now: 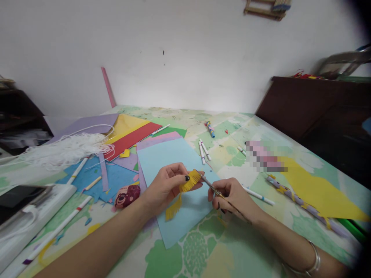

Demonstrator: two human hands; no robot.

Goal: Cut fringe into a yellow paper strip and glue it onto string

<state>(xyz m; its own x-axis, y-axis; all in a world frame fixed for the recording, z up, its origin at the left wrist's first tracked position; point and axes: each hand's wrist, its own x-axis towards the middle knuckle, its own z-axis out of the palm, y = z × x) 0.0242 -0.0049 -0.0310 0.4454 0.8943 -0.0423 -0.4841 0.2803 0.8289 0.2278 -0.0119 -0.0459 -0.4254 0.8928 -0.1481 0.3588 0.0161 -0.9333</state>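
Note:
My left hand (169, 185) pinches a strip of yellow paper (190, 181) between thumb and fingers. Its edge is cut into a fine fringe, and a lower length (173, 209) hangs down over the light blue sheet (162, 154). Closed round a pair of slim metal scissors (213, 188), my right hand (232, 199) holds the blade tips at the right end of the strip. The scissors are seen almost edge-on, so I cannot tell how far apart the blades are. Both hands are above the blue sheet's lower right part.
Left lie white cord (69, 148), coloured paper (136, 139), a maroon packet (127, 196), white markers and a phone (20, 204) on a white box-like object. Two markers (204, 150) lie beyond my hands. At right are yellow paper (319, 193) and a wrapped purple stick (304, 204).

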